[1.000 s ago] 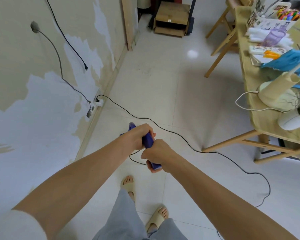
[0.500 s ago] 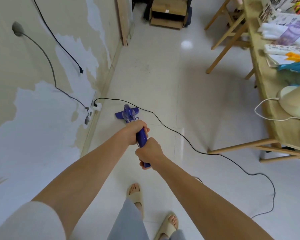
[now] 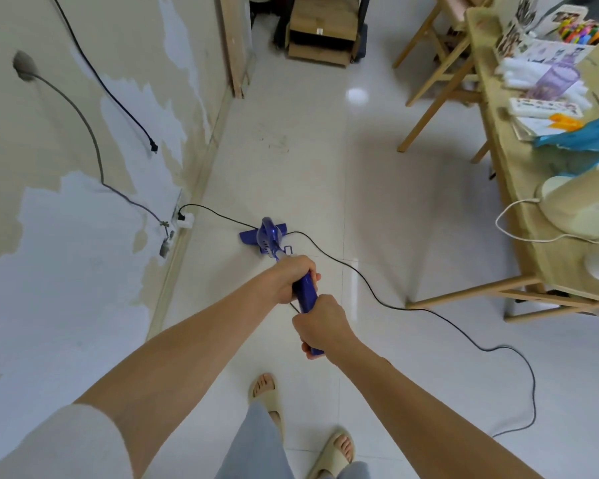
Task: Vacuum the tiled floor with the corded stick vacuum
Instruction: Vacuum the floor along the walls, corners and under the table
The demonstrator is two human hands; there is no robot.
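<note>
The left hand [image 3: 288, 279] was wrapped round the upper part of the blue plastic handle of the stick vacuum [image 3: 269, 240], fingers curled tight about it. The right hand [image 3: 320, 324] gripped the same handle just below and nearer the body, its fingers closed round the end. Both forearms reached forward, the left one showing a pale sleeve [image 3: 49, 444] at the shoulder.

The vacuum slanted away from the hands down to the floor, its rounded motor body leading to a flat, wide blue head that lay on the tiled floor [image 3: 291, 174] near the wall [image 3: 66, 271]. The black cord [image 3: 429, 312] ran from a white plug block [image 3: 184, 221] at the skirting, passed the vacuum head, crossed the glossy pale tiles in a long curve and looped back at the right. It lay across the open floor beside the vacuum.

Ahead, a broad stretch of shiny tile lay open between the patchy, peeling wall on the left and the wooden legs of the surface [image 3: 519, 216] on the right. A cardboard box [image 3: 320, 29] stood at the far end of the floor. Faint dark marks [image 3: 274, 141] showed on the tiles ahead of the vacuum.

On the wooden surface lay a cream lamp [image 3: 578, 209] with a white lead, a blue cloth [image 3: 585, 134], papers, and a box of coloured pens [image 3: 583, 31]. Two feet in beige slides [image 3: 267, 395] stood on the tiles below the hands.
</note>
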